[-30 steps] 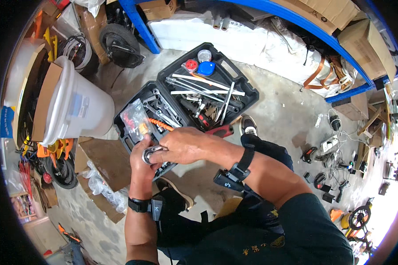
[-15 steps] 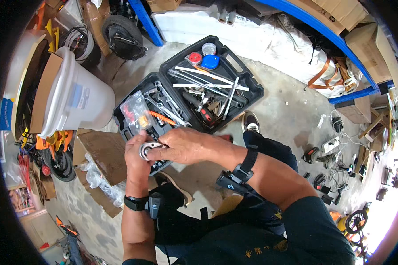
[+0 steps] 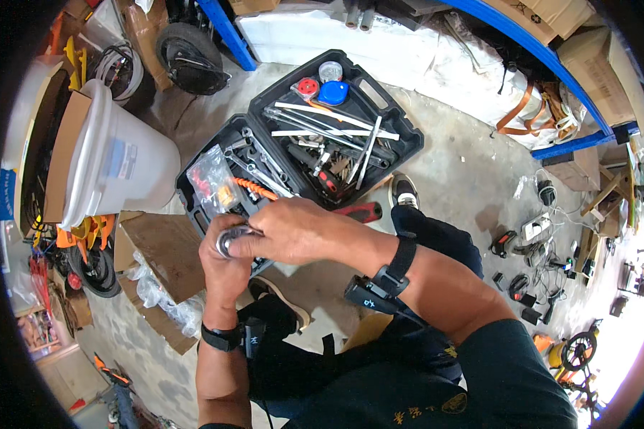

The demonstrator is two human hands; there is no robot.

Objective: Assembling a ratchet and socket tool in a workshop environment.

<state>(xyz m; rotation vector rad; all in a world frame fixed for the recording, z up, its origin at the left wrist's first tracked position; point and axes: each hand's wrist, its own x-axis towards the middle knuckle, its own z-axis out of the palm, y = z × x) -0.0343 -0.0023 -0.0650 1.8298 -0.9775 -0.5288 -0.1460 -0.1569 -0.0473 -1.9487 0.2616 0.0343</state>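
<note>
Both hands sit slightly lower than before — left hand (image 3: 225, 261) and right hand (image 3: 293, 229) clasp a shiny round metal part (image 3: 232, 238), near the toolcase (image 3: 300, 136).

The small round part (image 3: 230, 239) in the hands looks like shiny, smooth metal. The open tool case (image 3: 379, 107) is black, matt plastic, and the long tools (image 3: 322, 121) in it are bright metal. The big white bucket (image 3: 122, 168) on the left is smooth plastic. The boxes (image 3: 168, 250) beside it are dull brown cardboard. The floor (image 3: 465, 179) is rough grey concrete.
</note>
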